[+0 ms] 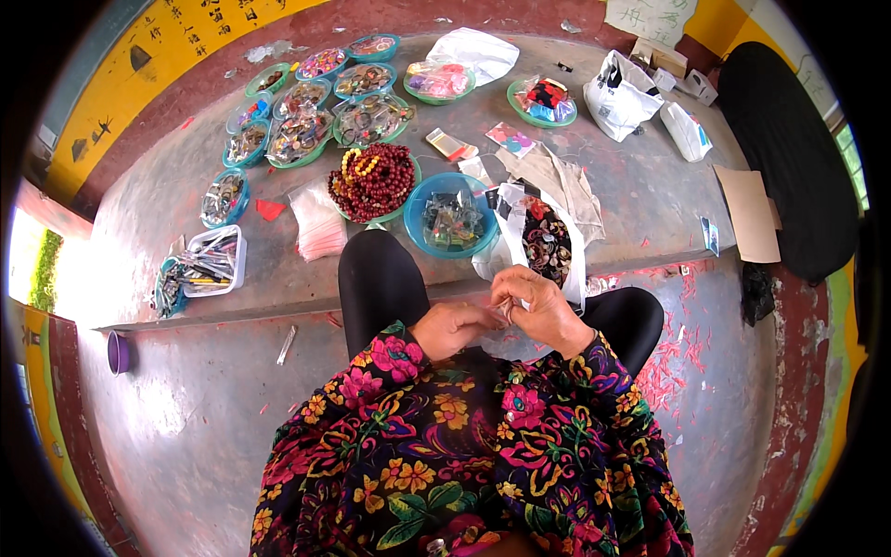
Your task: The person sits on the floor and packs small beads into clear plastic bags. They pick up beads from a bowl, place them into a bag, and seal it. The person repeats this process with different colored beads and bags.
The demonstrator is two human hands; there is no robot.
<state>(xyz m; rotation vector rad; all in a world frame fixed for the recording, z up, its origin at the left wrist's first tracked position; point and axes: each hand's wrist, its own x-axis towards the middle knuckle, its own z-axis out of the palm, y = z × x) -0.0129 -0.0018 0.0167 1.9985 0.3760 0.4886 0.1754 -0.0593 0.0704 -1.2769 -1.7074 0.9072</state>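
My left hand (455, 327) and my right hand (546, 308) meet above my lap, fingers pinched together. Between the fingertips is something small, pale and see-through, too small to make out. Just beyond my right hand stands a white bag (574, 243), its top open on a heap of dark, shiny small pieces (546, 246). To its left sits a blue basin (415, 221) with small clear packets (455, 221) inside. A pile of dark red bead strings (371, 190), with a yellow strand on top, fills a green bowl beyond my left knee.
A stack of clear plastic bags (317, 218) lies left of the beads. Farther left are a white tub (239, 269) of pens and several bowls of trinkets (302, 135). White bags (624, 97) and cardboard (747, 213) stand right. Red scraps (682, 357) litter the lower floor.
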